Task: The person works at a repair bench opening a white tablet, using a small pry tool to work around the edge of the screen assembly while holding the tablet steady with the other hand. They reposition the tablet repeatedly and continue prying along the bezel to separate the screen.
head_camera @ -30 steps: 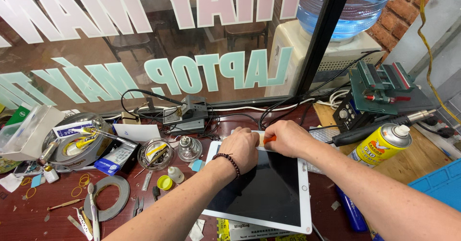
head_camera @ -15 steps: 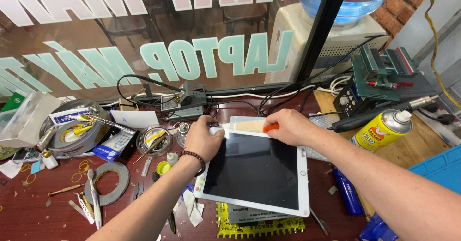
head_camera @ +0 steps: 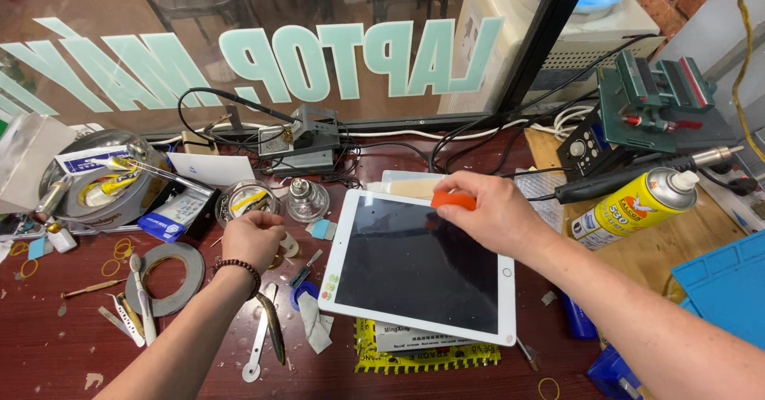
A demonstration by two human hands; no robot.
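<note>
White tablet (head_camera: 422,268) lies flat on the counter (head_camera: 48,344), dark screen up, long axis running from the window side toward the person, home-button end near the person's right. It sits tilted a little clockwise, on top of a yellow-edged packet (head_camera: 430,356).

Right hand (head_camera: 490,213) rests over the tablet's far edge, fingers pinched shut on a small orange tool (head_camera: 453,201) that touches the top rim of the tablet. Just beyond that edge lies a pale flat strip (head_camera: 410,186).

Left hand (head_camera: 253,239) is off the tablet, to its left, fingers curled loosely over small parts on the counter; can't tell whether it holds anything. A bead bracelet (head_camera: 237,267) is on that wrist.

Left of the tablet: a glass dish (head_camera: 243,201), a small glass bottle (head_camera: 307,199), a tape roll (head_camera: 163,276), tweezers (head_camera: 259,340), a crumpled wipe (head_camera: 316,324). Right of the tablet: a yellow spray can (head_camera: 629,209) lying on a wooden board, and a blue mat (head_camera: 725,288). Behind it: a soldering stand (head_camera: 299,141) with cables.
</note>
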